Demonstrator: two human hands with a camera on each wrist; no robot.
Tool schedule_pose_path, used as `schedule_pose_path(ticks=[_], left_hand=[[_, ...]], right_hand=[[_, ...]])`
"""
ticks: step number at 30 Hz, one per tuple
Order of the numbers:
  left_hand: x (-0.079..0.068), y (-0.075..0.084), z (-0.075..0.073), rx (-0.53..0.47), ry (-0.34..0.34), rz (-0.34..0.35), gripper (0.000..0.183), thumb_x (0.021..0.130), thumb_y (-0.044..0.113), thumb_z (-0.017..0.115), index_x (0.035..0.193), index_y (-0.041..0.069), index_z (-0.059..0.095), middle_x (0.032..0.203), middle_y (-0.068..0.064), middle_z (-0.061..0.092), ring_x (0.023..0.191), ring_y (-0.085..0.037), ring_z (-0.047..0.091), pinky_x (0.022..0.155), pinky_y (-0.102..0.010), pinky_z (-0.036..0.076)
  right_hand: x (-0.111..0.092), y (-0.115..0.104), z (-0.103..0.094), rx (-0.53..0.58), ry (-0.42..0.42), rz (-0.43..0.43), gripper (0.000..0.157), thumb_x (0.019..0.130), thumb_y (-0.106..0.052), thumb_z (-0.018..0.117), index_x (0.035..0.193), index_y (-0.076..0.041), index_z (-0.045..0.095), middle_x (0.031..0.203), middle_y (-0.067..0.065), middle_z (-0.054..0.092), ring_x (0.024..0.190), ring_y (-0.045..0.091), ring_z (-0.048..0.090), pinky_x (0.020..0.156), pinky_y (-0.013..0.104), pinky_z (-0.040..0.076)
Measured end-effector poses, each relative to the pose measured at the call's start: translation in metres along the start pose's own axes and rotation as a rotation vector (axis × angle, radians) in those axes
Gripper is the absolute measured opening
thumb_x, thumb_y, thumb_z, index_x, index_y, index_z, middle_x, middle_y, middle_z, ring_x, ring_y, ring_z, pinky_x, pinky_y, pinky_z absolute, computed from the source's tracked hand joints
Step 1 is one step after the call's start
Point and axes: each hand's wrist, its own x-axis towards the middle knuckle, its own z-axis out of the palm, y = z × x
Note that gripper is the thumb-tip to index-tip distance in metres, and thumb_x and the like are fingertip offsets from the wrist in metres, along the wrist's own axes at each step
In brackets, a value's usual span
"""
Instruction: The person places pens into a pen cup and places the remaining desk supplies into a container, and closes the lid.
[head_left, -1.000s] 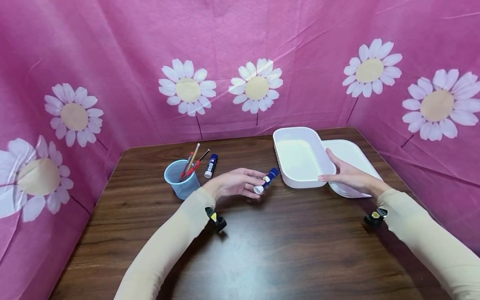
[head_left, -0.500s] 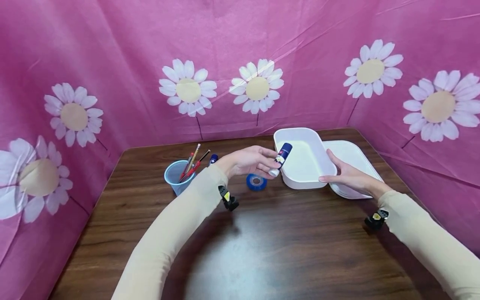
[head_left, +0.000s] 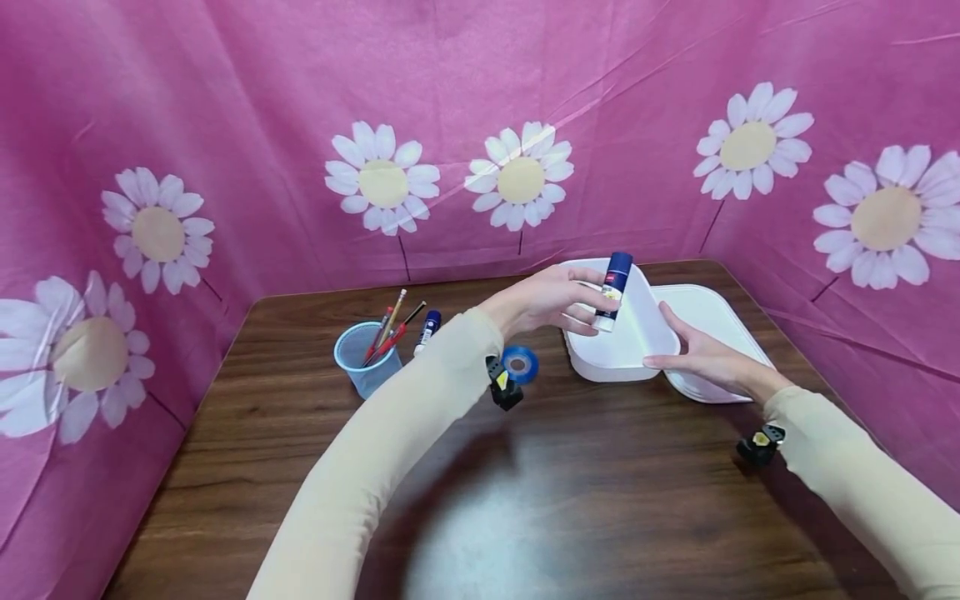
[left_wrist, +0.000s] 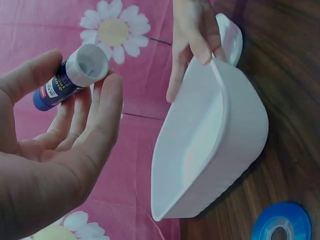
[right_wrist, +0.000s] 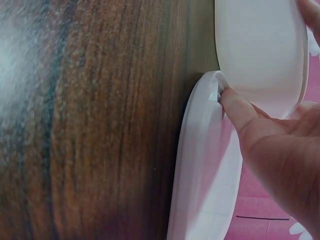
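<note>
My left hand (head_left: 551,300) holds a glue stick (head_left: 614,287), blue with a white end, between thumb and fingers. In the head view the stick overlaps the inside of a white plastic box (head_left: 615,367); the left wrist view shows it above the box's rim. At the box's near right corner, my right hand (head_left: 705,357) grips the wall, thumb on the near side. The white lid (head_left: 712,321) lies on the table to the right of the box, partly under that hand. Seen from the right wrist, the thumb (right_wrist: 240,110) presses at the box's corner beside the lid.
A blue tape roll (head_left: 520,364) lies left of the box. Farther left stand a light blue mesh pen cup (head_left: 367,371) with pencils and red-handled scissors, and a second glue stick (head_left: 427,329), partly behind the left sleeve. Pink flowered cloth hangs behind the brown table (head_left: 585,492).
My left hand has carried the glue stick up and to the right, from beside the box to over it. The tape roll has come into sight. My right hand keeps its grip on the box.
</note>
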Motion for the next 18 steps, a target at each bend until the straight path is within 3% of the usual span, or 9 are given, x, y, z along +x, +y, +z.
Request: schedule_pose_path(ticks=[3, 9, 18], left_hand=[[0.009, 0.001, 0.002, 0.009, 0.027, 0.001, 0.043, 0.093, 0.010, 0.074, 0.133, 0.005, 0.059, 0.105, -0.014, 0.071, 0.088, -0.029, 0.072, 0.083, -0.042, 0.062], [0.024, -0.001, 0.003, -0.016, 0.038, -0.029, 0.036, 0.095, 0.010, 0.073, 0.127, -0.001, 0.061, 0.104, -0.013, 0.069, 0.089, -0.027, 0.071, 0.094, -0.048, 0.056], [0.048, -0.005, 0.006, -0.009, 0.090, -0.105, 0.033, 0.092, 0.009, 0.076, 0.121, -0.001, 0.064, 0.098, -0.011, 0.071, 0.085, -0.023, 0.071, 0.077, -0.036, 0.063]], right_hand=[[-0.001, 0.000, -0.001, 0.002, -0.007, 0.003, 0.111, 0.095, -0.033, 0.072, 0.160, -0.018, -0.016, 0.168, 0.010, -0.015, 0.151, 0.042, -0.006, 0.116, 0.072, 0.008], [-0.003, 0.000, -0.002, 0.003, -0.018, 0.012, 0.111, 0.095, -0.033, 0.072, 0.160, -0.020, -0.018, 0.168, 0.010, -0.017, 0.151, 0.044, -0.004, 0.116, 0.072, 0.011], [-0.004, -0.003, -0.003, 0.009, -0.018, 0.009, 0.111, 0.095, -0.032, 0.072, 0.160, -0.019, -0.018, 0.168, 0.010, -0.015, 0.150, 0.042, -0.003, 0.117, 0.070, 0.009]])
